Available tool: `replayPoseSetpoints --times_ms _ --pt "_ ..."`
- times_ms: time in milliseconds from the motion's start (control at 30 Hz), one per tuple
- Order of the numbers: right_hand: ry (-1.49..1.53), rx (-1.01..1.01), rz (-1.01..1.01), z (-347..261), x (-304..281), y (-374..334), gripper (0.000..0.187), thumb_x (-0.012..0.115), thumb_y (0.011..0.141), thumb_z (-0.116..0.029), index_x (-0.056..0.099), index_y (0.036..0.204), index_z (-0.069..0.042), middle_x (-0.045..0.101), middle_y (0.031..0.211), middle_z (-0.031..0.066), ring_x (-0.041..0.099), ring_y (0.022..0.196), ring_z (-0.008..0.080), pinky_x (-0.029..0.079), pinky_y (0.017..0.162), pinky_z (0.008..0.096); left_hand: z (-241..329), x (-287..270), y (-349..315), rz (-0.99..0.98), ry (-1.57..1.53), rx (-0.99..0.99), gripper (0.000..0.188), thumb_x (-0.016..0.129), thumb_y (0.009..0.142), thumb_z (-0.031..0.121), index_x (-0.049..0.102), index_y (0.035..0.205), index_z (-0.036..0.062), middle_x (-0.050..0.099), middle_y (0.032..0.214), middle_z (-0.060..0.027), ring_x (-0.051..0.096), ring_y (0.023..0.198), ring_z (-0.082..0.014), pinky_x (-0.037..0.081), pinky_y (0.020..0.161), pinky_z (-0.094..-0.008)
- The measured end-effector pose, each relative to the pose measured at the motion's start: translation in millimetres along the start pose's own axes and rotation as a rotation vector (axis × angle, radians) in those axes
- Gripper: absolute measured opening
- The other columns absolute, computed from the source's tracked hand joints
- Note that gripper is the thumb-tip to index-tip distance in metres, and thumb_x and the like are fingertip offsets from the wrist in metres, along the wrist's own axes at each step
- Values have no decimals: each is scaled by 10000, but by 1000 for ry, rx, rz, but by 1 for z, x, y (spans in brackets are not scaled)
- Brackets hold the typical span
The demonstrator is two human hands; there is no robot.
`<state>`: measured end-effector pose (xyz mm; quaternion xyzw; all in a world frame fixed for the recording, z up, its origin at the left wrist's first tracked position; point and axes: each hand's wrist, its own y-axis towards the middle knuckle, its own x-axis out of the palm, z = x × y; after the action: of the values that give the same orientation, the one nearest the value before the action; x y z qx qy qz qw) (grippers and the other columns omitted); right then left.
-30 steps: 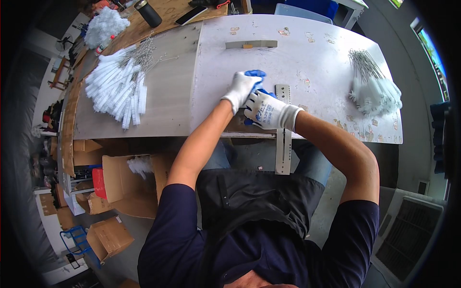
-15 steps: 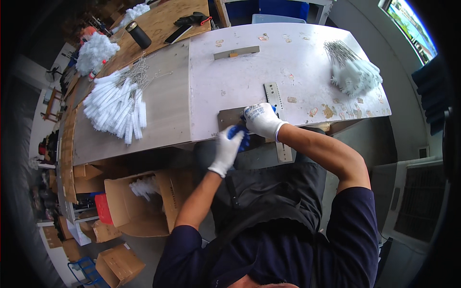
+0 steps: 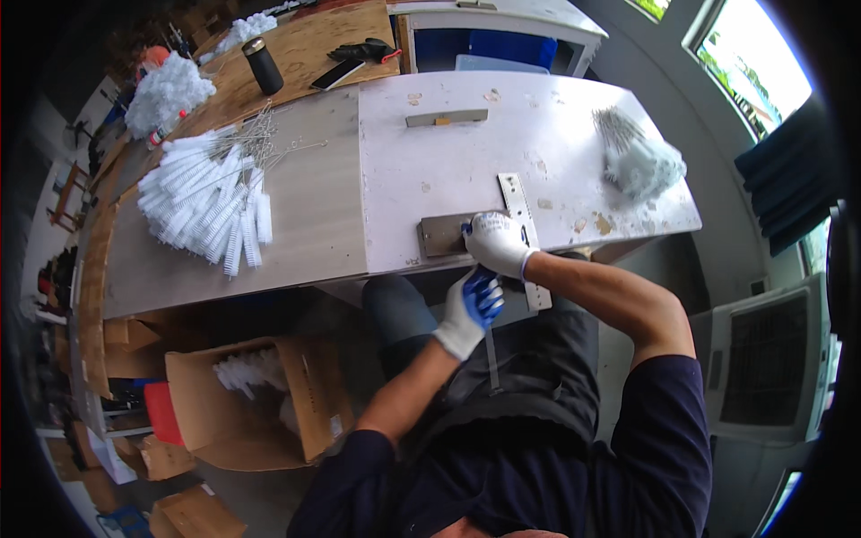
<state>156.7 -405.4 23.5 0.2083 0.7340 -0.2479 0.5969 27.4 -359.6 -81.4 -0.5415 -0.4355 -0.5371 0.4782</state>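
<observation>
My left hand point(image 3: 468, 312), in a white glove with blue-coated fingers, is just off the table's front edge. Its fingers are curled in; whatever they may hold is too small to make out. Directly above it, my right hand point(image 3: 499, 244), gloved the same way, rests at the right end of a flat grey metal block point(image 3: 444, 235). The right fingers are bent down and closed, and what is under them is hidden. Beside that hand, a perforated metal strip point(image 3: 514, 199) lies across the table edge and sticks out toward my lap.
White bristle brushes with wire stems point(image 3: 206, 193) are heaped at the left, and another brush bundle point(image 3: 641, 166) lies at the right. Farther back is a metal bar point(image 3: 446, 117). A black tumbler point(image 3: 263, 67) and a phone point(image 3: 338, 74) stand beyond. An open carton point(image 3: 224, 430) sits below left.
My left hand has moved away from the block's front, rightward and down below the table edge. My right hand stays at the block's right end. The whole view has shifted slightly.
</observation>
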Motion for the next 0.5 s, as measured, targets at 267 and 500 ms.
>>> replayPoseSetpoints --times_ms 267,500 --pt "-205 -439 -340 44 -37 37 558 689 853 -480 625 1162 -20 732 896 150 724 899 344 555 819 422 84 35 -35 349 583 -88 343 546 1052 285 603 931 -31 429 597 15 423 467 -88 327 421 -253" --pt "-221 -432 -55 52 19 33 355 648 906 -370 592 997 -31 717 864 133 720 836 319 551 765 427 110 69 -46 563 1895 338 209 639 934 127 673 1101 6 658 845 -51 641 763 -221 503 688 -332"
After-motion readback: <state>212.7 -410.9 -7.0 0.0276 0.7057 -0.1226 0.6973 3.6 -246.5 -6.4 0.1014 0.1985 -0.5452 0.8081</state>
